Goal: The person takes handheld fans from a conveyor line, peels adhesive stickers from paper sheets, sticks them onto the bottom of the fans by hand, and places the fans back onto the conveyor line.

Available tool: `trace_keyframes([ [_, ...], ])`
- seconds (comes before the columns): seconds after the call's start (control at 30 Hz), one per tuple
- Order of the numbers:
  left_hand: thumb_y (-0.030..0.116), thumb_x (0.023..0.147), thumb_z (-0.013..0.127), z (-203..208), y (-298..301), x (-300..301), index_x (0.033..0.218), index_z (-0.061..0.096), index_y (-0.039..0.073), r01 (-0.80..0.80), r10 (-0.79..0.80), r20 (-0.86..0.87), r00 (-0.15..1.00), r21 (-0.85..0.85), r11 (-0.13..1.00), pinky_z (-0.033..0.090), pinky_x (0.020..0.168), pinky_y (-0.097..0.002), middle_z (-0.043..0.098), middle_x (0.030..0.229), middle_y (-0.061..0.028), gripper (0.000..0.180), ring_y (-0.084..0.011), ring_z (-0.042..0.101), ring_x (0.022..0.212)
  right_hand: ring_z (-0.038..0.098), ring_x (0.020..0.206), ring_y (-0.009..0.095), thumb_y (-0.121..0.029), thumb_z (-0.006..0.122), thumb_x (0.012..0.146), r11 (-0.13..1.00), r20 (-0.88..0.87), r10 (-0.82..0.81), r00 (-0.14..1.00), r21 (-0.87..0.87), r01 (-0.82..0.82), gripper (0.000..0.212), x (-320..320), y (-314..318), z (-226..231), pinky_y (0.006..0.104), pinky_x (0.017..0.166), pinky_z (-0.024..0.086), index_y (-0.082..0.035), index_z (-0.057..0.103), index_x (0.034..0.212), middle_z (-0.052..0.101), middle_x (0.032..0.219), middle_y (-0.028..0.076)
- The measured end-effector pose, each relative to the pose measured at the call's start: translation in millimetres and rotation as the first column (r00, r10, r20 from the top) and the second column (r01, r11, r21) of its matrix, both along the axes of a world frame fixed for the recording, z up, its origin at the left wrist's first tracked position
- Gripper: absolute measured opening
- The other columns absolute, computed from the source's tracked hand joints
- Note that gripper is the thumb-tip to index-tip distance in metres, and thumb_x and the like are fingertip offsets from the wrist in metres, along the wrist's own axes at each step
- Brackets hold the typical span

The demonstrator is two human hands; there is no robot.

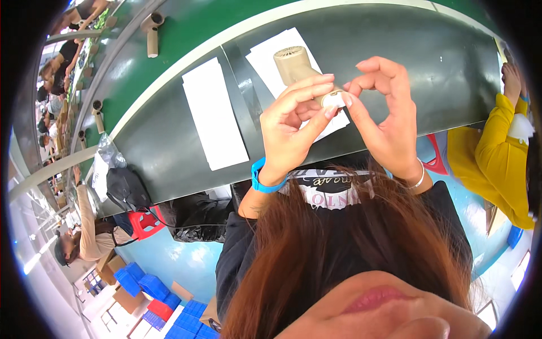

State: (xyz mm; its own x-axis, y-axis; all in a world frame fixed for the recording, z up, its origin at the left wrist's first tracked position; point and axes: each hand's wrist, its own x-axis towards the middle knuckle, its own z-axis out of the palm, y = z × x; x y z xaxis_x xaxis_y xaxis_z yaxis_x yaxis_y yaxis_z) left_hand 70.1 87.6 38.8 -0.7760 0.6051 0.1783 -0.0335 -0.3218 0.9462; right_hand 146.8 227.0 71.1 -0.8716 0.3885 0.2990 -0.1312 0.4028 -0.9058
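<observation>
A beige hair-dryer-shaped device (292, 63) with a slotted round grille is held above the dark table, its handle pointing toward me. My left hand (296, 116) is closed around the handle's lower part, thumb beside the white end piece (333, 100). At that same end, my right hand (389, 107) has thumb and index finger brought together in a pinch, the other fingers curled. Whatever lies between those fingertips is too small to make out. Beneath the device are white paper sheets (272, 52), partly hidden by it and my hands.
Another stack of white sheets (214, 116) lies to the left on the table (451, 68). Similar beige devices (152, 34) stand on the green belt (186, 25) beyond. A black bag (129, 189) is at the table's left end. A person in yellow (502, 158) works at right.
</observation>
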Motion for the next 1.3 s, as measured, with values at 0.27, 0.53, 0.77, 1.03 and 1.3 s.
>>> trace_keyframes([
  [0.27,-0.010,0.081,0.062,-1,-1,-2,0.110,0.060,-0.004,-0.002,0.002,-0.008,1.000,0.000,1.000,0.056,0.082,-0.0301,0.055,0.121,-0.0165,0.030,-0.0211,0.063,0.098,0.059,0.079,0.015,0.002,0.063,0.077,0.963,0.040,-0.043,0.998,0.269,0.030,0.043,-2,2,5,0.0293,0.083,0.043,-0.004,0.046,0.116,0.059,0.078,0.005],
  [0.53,-0.011,0.080,0.062,-5,-4,-12,0.108,0.060,-0.005,-0.026,0.026,-0.034,0.999,-0.003,1.000,0.056,0.081,-0.0291,0.055,0.120,-0.0169,0.029,-0.0208,0.063,0.098,0.059,0.077,0.020,0.001,0.063,0.078,0.917,0.085,0.080,0.993,0.385,-0.106,0.037,-17,8,11,0.0308,0.078,0.043,-0.006,0.049,0.112,0.059,0.078,0.004],
  [0.77,-0.012,0.081,0.059,-6,-11,-31,0.110,0.057,-0.007,-0.017,0.017,-0.014,1.000,0.059,0.998,0.057,0.083,-0.0346,0.054,0.120,-0.0180,0.030,-0.0239,0.062,0.099,0.059,0.073,0.014,0.001,0.061,0.083,0.970,0.068,0.154,0.986,0.177,-0.164,0.029,-29,10,0,0.0265,0.078,0.045,-0.002,0.049,0.110,0.059,0.079,0.005],
  [1.03,-0.002,0.078,0.050,0,-22,-42,0.114,0.054,-0.008,0.027,-0.028,0.019,0.999,0.077,0.997,0.054,0.079,-0.0387,0.052,0.123,-0.0251,0.037,-0.0295,0.063,0.096,0.057,0.079,0.011,-0.003,0.062,0.084,0.974,0.036,0.208,0.977,-0.103,-0.204,0.027,-44,2,-10,0.0255,0.077,0.044,-0.001,0.050,0.108,0.059,0.084,0.005],
  [1.3,-0.003,0.078,0.054,-9,-16,-55,0.111,0.055,-0.006,-0.038,0.039,-0.022,0.999,0.052,0.998,0.054,0.081,-0.0363,0.053,0.122,-0.0238,0.033,-0.0266,0.061,0.099,0.057,0.084,0.013,-0.003,0.071,0.076,0.927,0.008,0.359,0.933,-0.117,-0.355,0.048,-66,6,-33,0.0283,0.078,0.043,-0.004,0.045,0.116,0.061,0.088,0.005],
])
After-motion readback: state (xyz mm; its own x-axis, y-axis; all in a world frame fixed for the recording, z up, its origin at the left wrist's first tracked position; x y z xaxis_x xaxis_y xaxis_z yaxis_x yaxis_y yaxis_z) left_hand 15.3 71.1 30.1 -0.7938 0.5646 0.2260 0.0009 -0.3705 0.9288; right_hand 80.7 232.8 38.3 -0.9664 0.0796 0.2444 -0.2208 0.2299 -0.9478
